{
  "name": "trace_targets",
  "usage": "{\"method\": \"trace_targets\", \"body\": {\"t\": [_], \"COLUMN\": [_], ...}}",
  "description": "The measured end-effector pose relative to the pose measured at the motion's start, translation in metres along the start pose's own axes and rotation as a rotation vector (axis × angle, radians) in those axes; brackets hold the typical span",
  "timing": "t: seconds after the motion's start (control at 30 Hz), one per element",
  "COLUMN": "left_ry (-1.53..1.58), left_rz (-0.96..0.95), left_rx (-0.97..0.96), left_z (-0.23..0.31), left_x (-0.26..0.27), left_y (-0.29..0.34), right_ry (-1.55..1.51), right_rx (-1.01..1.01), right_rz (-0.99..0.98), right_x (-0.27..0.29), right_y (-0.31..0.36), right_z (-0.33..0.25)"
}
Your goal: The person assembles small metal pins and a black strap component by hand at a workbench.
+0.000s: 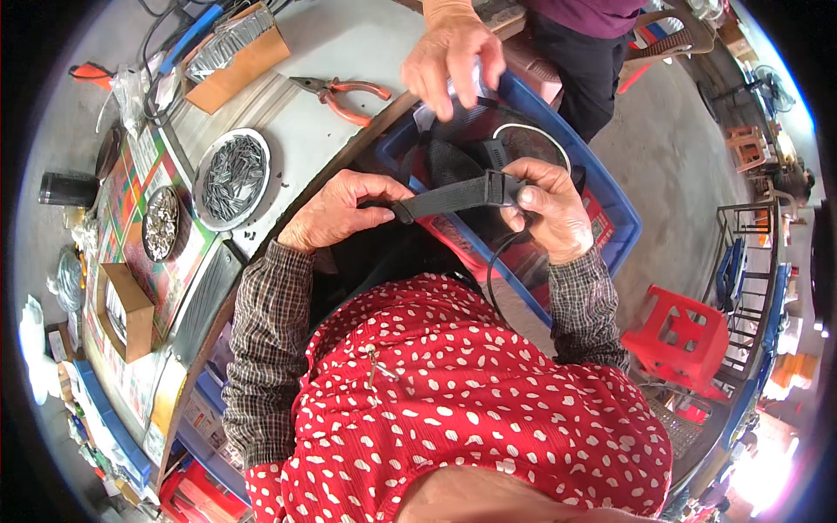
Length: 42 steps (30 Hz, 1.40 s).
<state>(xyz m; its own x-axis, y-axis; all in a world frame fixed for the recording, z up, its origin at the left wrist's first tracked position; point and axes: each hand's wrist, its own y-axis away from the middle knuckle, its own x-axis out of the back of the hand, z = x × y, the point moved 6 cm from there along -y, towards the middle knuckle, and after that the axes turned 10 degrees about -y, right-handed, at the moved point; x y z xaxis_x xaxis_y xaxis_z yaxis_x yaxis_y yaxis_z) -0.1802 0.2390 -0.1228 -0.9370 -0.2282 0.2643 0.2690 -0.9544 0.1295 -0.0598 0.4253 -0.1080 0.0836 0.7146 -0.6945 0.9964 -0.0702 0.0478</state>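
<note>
A flat black webbing strap [445, 199] stretches between my hands above a blue crate [567, 126]. My left hand [349, 205] pinches the strap's left end between thumb and fingers. At the other end, my right hand [551, 209] grips the strap just beside a black slider buckle [495, 187]. Dark mesh and more black straps [458, 148] lie in the crate, partly hidden by the hands. A co-worker's hand [453, 61] reaches over the crate's far side, its fingers pointing down. A thin black cord [491, 279] hangs below my right hand.
On the table to the left are orange-handled pliers [331, 94], a white bowl [199, 187] of dark metal pins, a small dark dish [162, 222] of metal parts and a cardboard box [131, 318]. A red stool [684, 336] stands on the right.
</note>
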Motion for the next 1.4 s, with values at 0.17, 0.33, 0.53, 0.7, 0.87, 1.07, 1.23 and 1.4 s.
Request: {"method": "trace_targets", "body": {"t": [0.17,0.33,0.53,0.7,0.87,1.07,1.23,1.4], "left_ry": [0.087,0.116,0.013,-0.008,-0.021,0.038,-0.023,-0.07], "left_rz": [0.105,0.149,0.184,0.114,0.124,0.183,0.271,0.338], "left_rx": [0.046,0.051,-0.023,-0.035,0.027,0.051,-0.001,0.008], "left_z": [-0.003,-0.004,-0.003,-0.007,-0.004,0.004,-0.008,-0.008], "left_x": [0.004,0.003,0.001,-0.004,-0.006,-0.007,0.001,0.006], "left_y": [0.004,0.001,-0.005,-0.008,-0.007,-0.008,-0.01,-0.012], "right_ry": [-0.049,-0.047,-0.087,-0.075,0.133,0.267,0.333,0.394], "right_rx": [0.074,0.041,0.02,0.058,0.085,0.057,0.07,0.14], "right_rz": [0.125,0.197,0.109,0.141,0.134,0.128,0.126,0.09], "right_x": [0.009,0.023,0.027,0.021,0.011,0.004,-0.001,-0.01], "right_y": [-0.001,0.001,-0.002,0.0,0.003,0.013,0.017,0.013], "right_z": [-0.001,-0.002,-0.003,-0.007,-0.012,-0.02,-0.029,-0.031]}}
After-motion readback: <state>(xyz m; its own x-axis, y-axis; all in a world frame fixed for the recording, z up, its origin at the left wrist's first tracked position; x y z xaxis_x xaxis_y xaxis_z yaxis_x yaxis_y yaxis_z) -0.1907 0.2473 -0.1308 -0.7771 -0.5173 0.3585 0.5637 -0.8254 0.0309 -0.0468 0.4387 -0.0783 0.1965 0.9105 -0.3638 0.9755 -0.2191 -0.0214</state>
